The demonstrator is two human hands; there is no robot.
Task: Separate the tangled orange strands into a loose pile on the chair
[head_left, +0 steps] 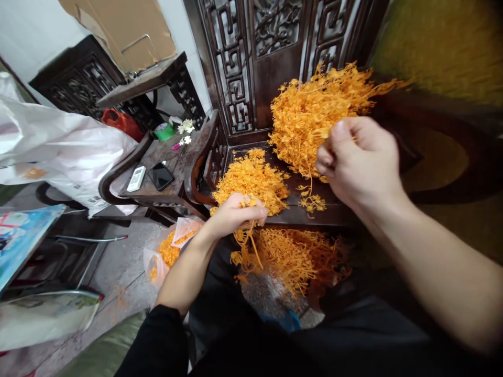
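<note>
My left hand (pixel 240 213) is closed around a few orange plastic sprigs (pixel 251 251), whose stems hang below the fingers. Just behind it lies a smaller heap of orange plastic pieces (pixel 251 178) on the dark wooden seat (pixel 298 215). My right hand (pixel 361 157) is raised and closed in a pinch in front of a large pile of orange sprigs (pixel 318 110). A thin orange sprig (pixel 312 201) dangles below that hand; whether the fingers hold it is hard to see. More orange stems (pixel 291 256) lie lower down, below the seat's front edge.
At left, a wooden side table (pixel 157 157) carries a white remote (pixel 136 179), a black phone (pixel 161 176) and green tape (pixel 164 131). A plastic bag of orange pieces (pixel 170 251) stands on the floor. White sacks (pixel 74 141) and a folding table (pixel 27 235) are farther left.
</note>
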